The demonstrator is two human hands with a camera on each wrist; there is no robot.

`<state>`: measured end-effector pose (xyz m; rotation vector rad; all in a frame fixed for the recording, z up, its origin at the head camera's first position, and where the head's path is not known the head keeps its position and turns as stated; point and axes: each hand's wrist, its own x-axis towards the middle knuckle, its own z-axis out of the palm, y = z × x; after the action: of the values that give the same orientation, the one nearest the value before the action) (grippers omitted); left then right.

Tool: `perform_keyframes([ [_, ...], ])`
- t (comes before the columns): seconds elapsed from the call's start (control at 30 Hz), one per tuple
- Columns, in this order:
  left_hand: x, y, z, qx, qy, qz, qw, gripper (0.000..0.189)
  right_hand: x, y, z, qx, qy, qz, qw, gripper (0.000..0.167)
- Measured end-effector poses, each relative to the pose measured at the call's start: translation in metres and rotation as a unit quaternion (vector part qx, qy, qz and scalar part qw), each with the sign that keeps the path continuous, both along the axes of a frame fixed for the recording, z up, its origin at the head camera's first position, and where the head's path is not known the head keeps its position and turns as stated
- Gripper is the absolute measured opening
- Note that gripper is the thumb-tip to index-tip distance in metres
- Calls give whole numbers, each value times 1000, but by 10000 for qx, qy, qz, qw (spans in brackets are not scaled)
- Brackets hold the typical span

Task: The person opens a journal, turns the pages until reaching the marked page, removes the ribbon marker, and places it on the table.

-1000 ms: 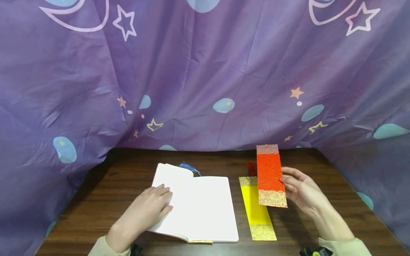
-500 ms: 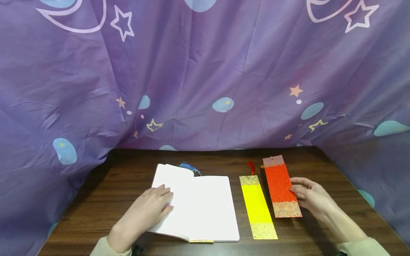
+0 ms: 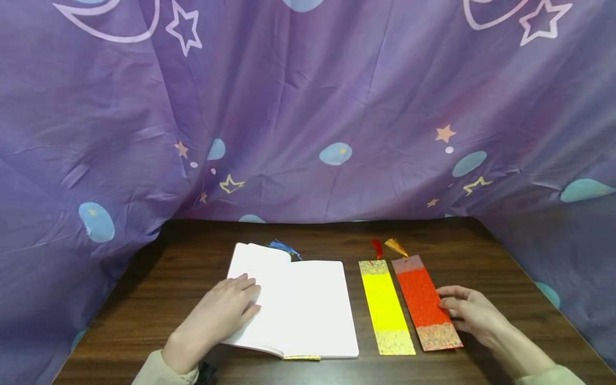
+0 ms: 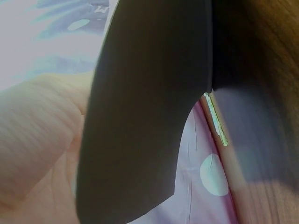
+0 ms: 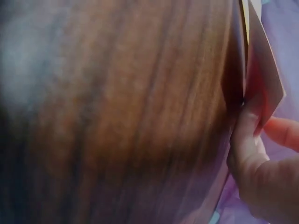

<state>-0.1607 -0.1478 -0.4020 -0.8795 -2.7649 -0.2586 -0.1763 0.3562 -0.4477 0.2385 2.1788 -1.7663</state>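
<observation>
Head view shows a long, flat, red paper-like card with patterned ends (image 3: pixel 422 299) in the lower right of the frame, on the dark brown wooden table (image 3: pixel 149 305). My right hand (image 3: pixel 476 314) pinches the card by its right edge, thumb and fingers close together. The right wrist view shows that edge tipped up a bit. I think the card is light and a little stiff, and a hard squeeze could bend it. The long edge looks like a good place to hold. I would keep off the thin yellow thread tassel (image 3: pixel 396 246) at the top, since it looks floppy and easy to pull.

Just left of it lies a bright yellow card with gold patterned ends (image 3: pixel 386 307), with a red thread tassel (image 3: pixel 377 248). It should feel the same.

My left hand (image 3: pixel 221 310) rests on the white paper book (image 3: pixel 320 310), low in the middle, fingers loose, gripping nothing. The book is the nearest thing to a holder: a blue thread tassel (image 3: pixel 285 248) pokes past its top. I cannot tell what is between the pages.
</observation>
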Motion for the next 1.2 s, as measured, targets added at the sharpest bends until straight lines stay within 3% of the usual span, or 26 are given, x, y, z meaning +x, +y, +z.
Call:
perform_keyframes([
  [0.27,-1,0,-2,-22,100,-31,9999,27,-2,-6,-3,756,157,-168,9969,40],
  [0.43,0,0,1,20,67,-33,10000,27,-4,-12,-2,1600,392,-138,9862,34],
  [0.7,1,0,1,35,5,-16,10000,26,-4,-19,-2,2415,826,-37,9669,29],
  [0.93,1,0,0,23,12,-27,10000,27,-5,-26,0,3517,1365,185,9259,25],
  [1.03,0,0,0,19,51,-76,10000,26,-5,-28,2,3904,1373,407,9094,26],
  [1.2,0,-1,1,-23,62,-76,9999,26,-12,-32,12,4560,1445,925,8733,35],
])
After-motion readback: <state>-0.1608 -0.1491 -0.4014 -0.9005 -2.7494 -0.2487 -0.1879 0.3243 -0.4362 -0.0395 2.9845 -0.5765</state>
